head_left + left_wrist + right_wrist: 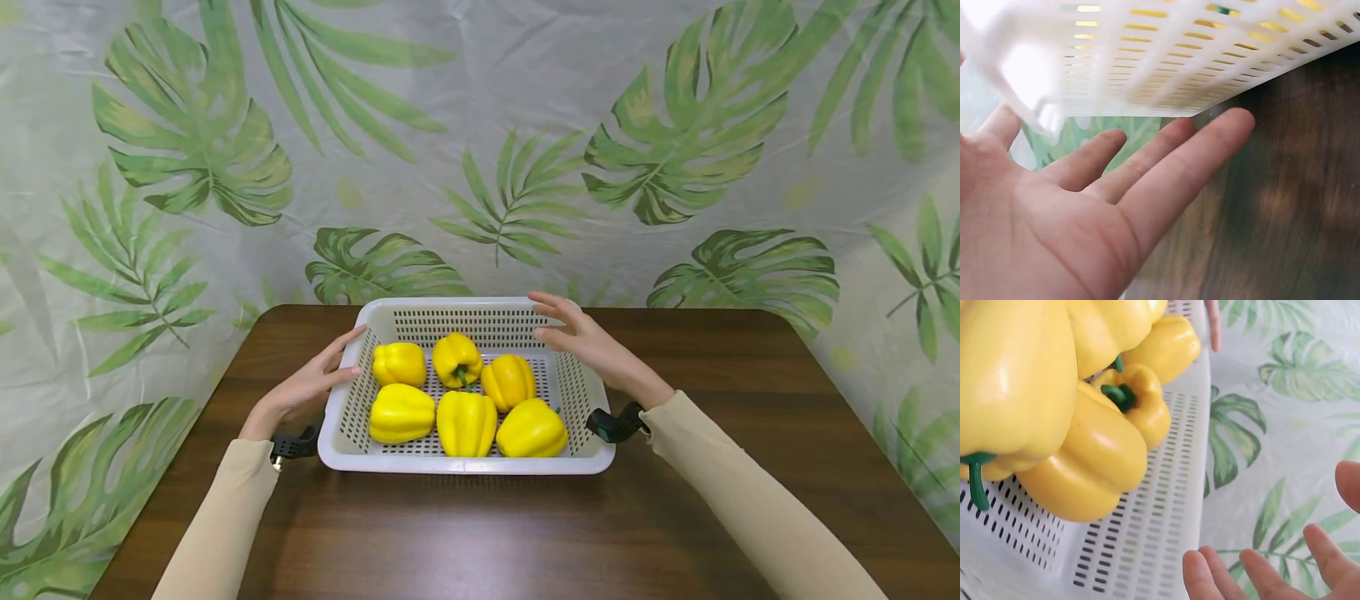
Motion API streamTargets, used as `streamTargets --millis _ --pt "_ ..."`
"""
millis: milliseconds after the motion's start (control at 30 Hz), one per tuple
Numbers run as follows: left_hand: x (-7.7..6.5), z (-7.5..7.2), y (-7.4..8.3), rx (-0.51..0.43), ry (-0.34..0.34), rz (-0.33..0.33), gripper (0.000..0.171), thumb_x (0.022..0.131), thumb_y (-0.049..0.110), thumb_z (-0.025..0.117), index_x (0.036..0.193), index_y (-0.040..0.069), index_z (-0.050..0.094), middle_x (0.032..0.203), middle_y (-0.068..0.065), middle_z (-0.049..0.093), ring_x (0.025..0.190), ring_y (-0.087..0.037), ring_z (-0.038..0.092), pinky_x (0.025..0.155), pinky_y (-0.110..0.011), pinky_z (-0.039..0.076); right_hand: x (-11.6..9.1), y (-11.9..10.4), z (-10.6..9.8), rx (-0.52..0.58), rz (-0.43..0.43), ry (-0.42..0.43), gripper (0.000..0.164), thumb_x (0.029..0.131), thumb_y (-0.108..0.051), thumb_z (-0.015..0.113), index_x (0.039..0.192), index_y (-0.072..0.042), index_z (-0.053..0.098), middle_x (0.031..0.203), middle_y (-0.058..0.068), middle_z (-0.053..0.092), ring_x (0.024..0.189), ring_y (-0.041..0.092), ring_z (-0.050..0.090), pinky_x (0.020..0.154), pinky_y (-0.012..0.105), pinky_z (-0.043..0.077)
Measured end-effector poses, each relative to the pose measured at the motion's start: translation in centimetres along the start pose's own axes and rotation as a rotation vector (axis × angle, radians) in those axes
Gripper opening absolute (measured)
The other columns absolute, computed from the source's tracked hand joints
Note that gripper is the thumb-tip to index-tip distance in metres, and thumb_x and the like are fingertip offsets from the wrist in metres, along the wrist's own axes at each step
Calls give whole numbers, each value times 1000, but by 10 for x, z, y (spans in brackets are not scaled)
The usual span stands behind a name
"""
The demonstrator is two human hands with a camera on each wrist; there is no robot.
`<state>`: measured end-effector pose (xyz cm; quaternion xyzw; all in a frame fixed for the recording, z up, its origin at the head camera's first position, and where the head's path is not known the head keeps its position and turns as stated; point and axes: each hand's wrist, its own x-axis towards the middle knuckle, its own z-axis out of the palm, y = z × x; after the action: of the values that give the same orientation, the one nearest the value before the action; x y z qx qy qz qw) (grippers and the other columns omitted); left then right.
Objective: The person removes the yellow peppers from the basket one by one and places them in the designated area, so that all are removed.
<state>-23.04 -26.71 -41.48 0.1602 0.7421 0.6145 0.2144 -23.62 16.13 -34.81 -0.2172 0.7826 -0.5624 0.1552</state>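
while the basket (390, 462) holds peppers (467, 423), left hand (302, 390) and right hand (598, 348) — fingers spread — flank its rim, with more table (735, 375) rightward.

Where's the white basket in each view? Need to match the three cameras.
Head: white basket in the centre, on the brown table.
Left wrist: slotted wall across the top, above the left hand.
Right wrist: left and middle, one rim running down right of centre.
Shared landmark: yellow peppers inside it, glimpsed through the slots in the left wrist view.
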Motion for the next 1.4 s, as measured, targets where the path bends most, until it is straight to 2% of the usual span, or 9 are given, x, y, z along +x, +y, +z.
streamTargets --millis 67,300,500,700,1033,1133,1400 --pt "2 1 -2 -31 -6 1 72 99 14 50 154 27 6 154 -23 10 120 -49 43 79 -55 49 2 2 2 15 16 -11 59 99 -20 50 152 -19 23 154 16 19 134 40 28 102 58 29" --pt "4 5 -9 -51 11 7 72 98 14 51 154 29 8 155 -17 2 121 -50 39 79 -57 48 8 7 8 59 84 -40 62 99 -23 51 153 -16 20 153 20 16 136 39 23 104 59 26" --pt "6 7 -12 -108 15 -16 71 98 14 49 152 33 6 154 -15 -1 122 -55 33 77 -61 48 15 14 14 120 176 -88 64 99 -23 50 153 -18 18 155 19 11 138 38 20 104 62 21" --pt "7 9 -15 -124 27 -36 71 98 17 49 150 36 6 154 -13 -2 122 -54 33 76 -60 48 19 22 18 163 248 -116 64 97 -22 51 153 -18 20 155 22 9 137 41 20 103 64 21" --pt "8 12 -18 -129 69 -43 72 95 21 51 149 36 7 154 -13 1 123 -53 33 77 -60 48 23 30 28 120 313 -158 58 96 -22 52 150 -18 31 157 18 7 141 37 11 100 68 21" --pt "7 12 -18 -128 71 -41 72 95 21 52 149 36 7 154 -13 1 123 -53 33 77 -60 48 24 32 31 102 326 -170 55 95 -20 53 148 -17 36 157 15 10 140 38 13 98 69 23" --pt "8 12 -18 -130 71 -52 73 94 20 51 149 36 6 154 -13 0 125 -54 30 78 -61 47 25 35 39 51 339 -174 53 93 -14 55 144 -13 42 152 11 27 132 37 30 95 65 31"
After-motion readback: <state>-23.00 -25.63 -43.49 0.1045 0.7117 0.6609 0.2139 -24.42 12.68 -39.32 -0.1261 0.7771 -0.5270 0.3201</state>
